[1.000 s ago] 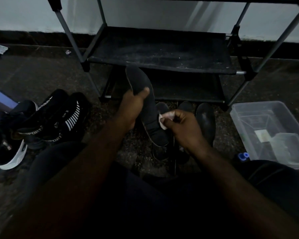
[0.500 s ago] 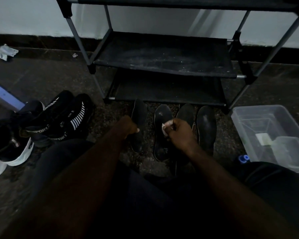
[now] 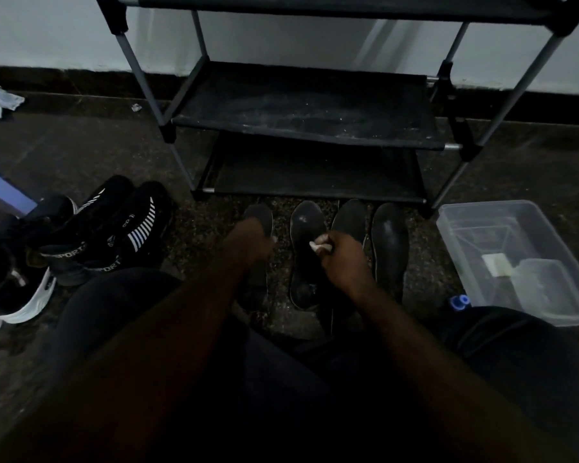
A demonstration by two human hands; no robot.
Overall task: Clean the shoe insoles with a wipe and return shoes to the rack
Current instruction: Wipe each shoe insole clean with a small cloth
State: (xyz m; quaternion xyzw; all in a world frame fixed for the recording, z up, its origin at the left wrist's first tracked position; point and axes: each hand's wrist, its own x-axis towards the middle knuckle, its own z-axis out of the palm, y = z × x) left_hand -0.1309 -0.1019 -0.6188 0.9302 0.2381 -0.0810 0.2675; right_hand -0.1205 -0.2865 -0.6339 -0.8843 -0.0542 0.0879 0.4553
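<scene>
Mid-frame, floor: left hand (image 3: 248, 245) is gripping leftmost dark flat shoe insole (image 3: 259, 213); over second dark insole (image 3: 306, 222), crumpled white wipe (image 3: 318, 246) is sitting pinched in right hand (image 3: 346, 262). Advising: lay it flat, in line, before letting go.

Domestic interior, floor-level spot where shoes are kept. Dim light. Open-frame shoe rack (image 3: 301, 108) with dusty dark fabric shelves stands against pale painted wall (image 3: 47, 35) with black skirting (image 3: 64, 80). Dark speckled floor (image 3: 64, 152), gritty. Sneakers (image 3: 114, 228) bunched on floor left of rack. Four dark insoles (image 3: 390, 242) lie side by side in front of rack. Clear plastic tub (image 3: 482, 203) on floor at right. Crumpled scrap (image 3: 0, 101) lies by skirting.
</scene>
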